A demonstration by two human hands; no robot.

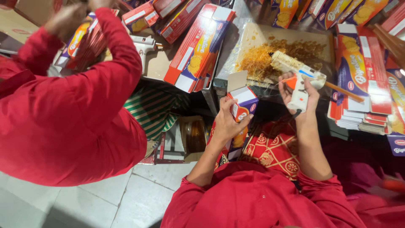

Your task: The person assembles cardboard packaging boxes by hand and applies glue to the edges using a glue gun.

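My left hand (228,119) grips a long red, blue and orange biscuit carton (241,105), held upright over my lap with its top flap open. My right hand (298,93) holds a white glue gun (300,80) with an orange trigger, its glue-crusted nozzle pointing left, just right of the carton's open end. Both forearms come out of red sleeves.
A board (287,36) crusted with orange glue strands lies behind the gun. Stacks of flat cartons (365,84) sit at right; more cartons (198,42) lean at centre. A co-worker in red (67,109) sits at left, handling cartons near another glue gun (142,45). Tiled floor below.
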